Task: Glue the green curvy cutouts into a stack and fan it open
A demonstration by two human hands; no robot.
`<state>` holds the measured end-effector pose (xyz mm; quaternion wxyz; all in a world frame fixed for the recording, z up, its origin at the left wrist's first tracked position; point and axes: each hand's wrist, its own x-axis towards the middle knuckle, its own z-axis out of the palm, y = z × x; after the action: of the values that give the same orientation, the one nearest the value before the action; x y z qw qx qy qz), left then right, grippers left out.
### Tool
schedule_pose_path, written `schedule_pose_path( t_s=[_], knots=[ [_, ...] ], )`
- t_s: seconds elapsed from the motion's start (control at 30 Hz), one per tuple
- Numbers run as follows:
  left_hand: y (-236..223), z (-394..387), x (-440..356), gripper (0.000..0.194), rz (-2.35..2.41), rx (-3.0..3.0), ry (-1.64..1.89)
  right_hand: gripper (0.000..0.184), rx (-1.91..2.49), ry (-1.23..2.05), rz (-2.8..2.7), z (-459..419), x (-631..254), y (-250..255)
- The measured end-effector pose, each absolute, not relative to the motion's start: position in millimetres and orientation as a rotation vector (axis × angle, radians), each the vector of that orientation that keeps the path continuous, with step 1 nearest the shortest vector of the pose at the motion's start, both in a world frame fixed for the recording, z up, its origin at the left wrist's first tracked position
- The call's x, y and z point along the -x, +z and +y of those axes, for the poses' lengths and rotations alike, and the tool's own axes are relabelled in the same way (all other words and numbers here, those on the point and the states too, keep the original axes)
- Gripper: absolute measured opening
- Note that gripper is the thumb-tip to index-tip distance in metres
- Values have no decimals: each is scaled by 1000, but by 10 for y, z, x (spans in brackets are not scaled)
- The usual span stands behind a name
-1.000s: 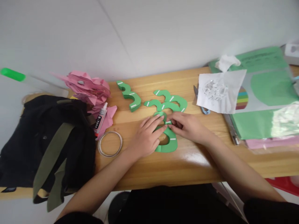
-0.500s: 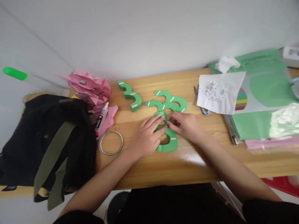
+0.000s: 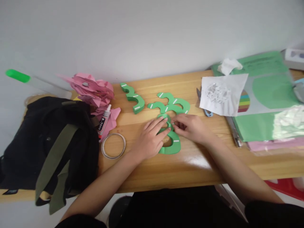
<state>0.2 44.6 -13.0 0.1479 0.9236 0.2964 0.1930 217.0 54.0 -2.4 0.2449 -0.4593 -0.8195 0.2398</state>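
Near the middle of the frame, the left hand [image 3: 148, 137] is lying flat, its fingers spread and pressing down on a curved green paper cut-out [image 3: 171, 144] marked with short white strips, seemingly to keep it from sliding on the wooden tabletop [image 3: 190, 164]. Just to the right, the right hand [image 3: 191, 128] is meeting it, fingertips pinched together at the upper end of the same piece; they are probably closing on a small white strip there, though the spot is too small to tell for sure. Directly above the hands, a cluster of similar green curved cut-outs [image 3: 172, 104] is lying flat, and a thicker stack of green curved pieces [image 3: 133, 97] is sitting further left.

Left of centre, a ring of clear tape [image 3: 113, 145] is resting beside a small tube of glue [image 3: 104, 120], both within easy reach. A heap of crumpled pink paper [image 3: 91, 90] is lying behind them, and a black bag with olive straps [image 3: 47, 148] is filling the lower left. At upper right, a white sheet holding shredded scraps [image 3: 222, 94] is partly covering blue-handled scissors [image 3: 205, 109], beside plastic-wrapped green and pink card sheets [image 3: 270, 120]. A plain pale wall [image 3: 152, 34] is running behind the table.
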Motion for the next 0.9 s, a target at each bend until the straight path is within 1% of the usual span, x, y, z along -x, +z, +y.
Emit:
schedule_pose_path(
  t_s=[0.2, 0.4, 0.5, 0.57, 0.63, 0.77, 0.9],
  knots=[
    [-136, 436, 7, 48, 858, -2687, 556, 8, 1350, 770, -2208, 554, -2140, -17],
    [-146, 427, 20, 49, 863, -2718, 536, 12, 1521, 699, -2085, 483, -2268, 151],
    [-173, 436, 20, 49, 866, -2736, 548, 12, 1797, 582, -1813, 524, -2608, 324],
    [-190, 439, 19, 49, 870, -2752, 569, 10, 2018, 439, -1551, 605, -2903, 434],
    [-202, 441, 18, 49, 875, -2765, 578, 10, 2134, 325, -1407, 711, -3176, 511],
    [-207, 436, 22, 49, 892, -2774, 560, 8, 2202, 165, -1495, 904, -3482, 535],
    [-197, 425, 24, 49, 903, -2741, 528, 7, 2203, 133, -1557, 985, -3505, 490]
  ],
)
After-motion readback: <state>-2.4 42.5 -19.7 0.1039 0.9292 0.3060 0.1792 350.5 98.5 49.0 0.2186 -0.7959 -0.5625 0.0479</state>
